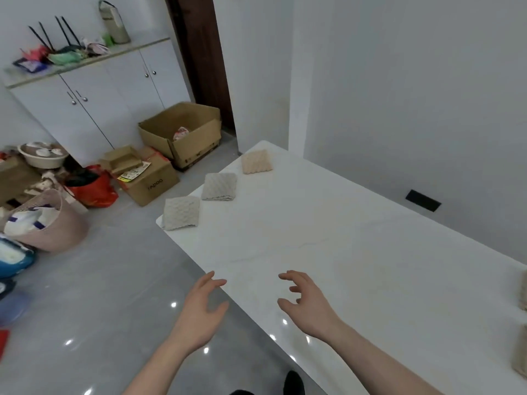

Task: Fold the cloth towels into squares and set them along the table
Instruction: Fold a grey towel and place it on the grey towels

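Reading labels first: only legible writing is "RAPOO"-like print on the side of the brown carton (154, 185) on the floor, first letter unclear. A yellow printed leaflet (134, 173) lies on top of it, text too small to read.

Towel count on the white table (342, 223): three folded squares in a diagonal row along the far-left edge, none touching.
- white towel (181, 212), nearest, at the table corner
- grey towel (219, 186), middle
- beige towel (256, 161), farthest

Two more cloth pieces (523, 292) are cut off at the right frame edge, on the table; can't tell if folded.

Hands: both empty, above the near table edge, apart from each other and well short of the towels.
- left hand (201, 312): fingers relaxed and loosely spread, over the table edge and floor
- right hand (308, 303): fingers spread, slightly curled, holding nothing, over the tabletop

Floor clutter, counted:
- one large open cardboard box (182, 132) with something red and white inside
- one small flat open box (122, 159) beside the labelled carton
- one red bag (94, 189)
- one pink basket (54, 223) with white cloth in it
- one basin (42, 156)

White cabinet (94, 104) at back-left: four doors visible, assorted items on top.
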`<state>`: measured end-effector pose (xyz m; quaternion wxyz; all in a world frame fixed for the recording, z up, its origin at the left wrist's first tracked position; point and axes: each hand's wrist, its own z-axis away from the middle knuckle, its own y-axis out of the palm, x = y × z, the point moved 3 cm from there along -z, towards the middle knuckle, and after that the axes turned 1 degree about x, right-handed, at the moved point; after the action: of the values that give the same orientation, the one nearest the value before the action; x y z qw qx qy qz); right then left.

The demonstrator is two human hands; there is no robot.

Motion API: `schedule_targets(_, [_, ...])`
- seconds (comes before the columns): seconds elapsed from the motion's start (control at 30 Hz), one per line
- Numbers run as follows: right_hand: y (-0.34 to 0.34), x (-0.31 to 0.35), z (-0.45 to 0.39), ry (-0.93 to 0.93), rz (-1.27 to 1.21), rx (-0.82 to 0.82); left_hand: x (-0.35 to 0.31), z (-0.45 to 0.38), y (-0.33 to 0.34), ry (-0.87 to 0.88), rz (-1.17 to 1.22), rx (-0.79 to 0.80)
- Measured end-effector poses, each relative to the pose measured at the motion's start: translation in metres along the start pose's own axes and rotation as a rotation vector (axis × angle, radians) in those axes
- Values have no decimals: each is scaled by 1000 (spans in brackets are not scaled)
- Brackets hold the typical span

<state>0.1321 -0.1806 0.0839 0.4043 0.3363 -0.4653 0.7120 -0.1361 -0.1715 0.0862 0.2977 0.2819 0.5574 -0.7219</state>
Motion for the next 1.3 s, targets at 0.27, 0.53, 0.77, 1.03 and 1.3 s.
schedule_targets(0.27, [60, 74, -112, 7, -15, 39, 54, -92, -89, -52, 16, -23])
schedule_targets(0.53, [128, 104, -192, 206, -95, -106, 117, -219, -163, -39, -64, 155])
schedule_targets(0.77, [151, 118, -223, 272, -116, -168, 145, -297, -201, -93, -141, 253])
schedule_targets(1.03, [170, 117, -294, 349, -90, -91, 173, -342, -209, -277, -116, 289])
schedule_targets(1.3, [218, 130, -386, 472, -102, -92, 204, -399, -221, -420, 15, 351])
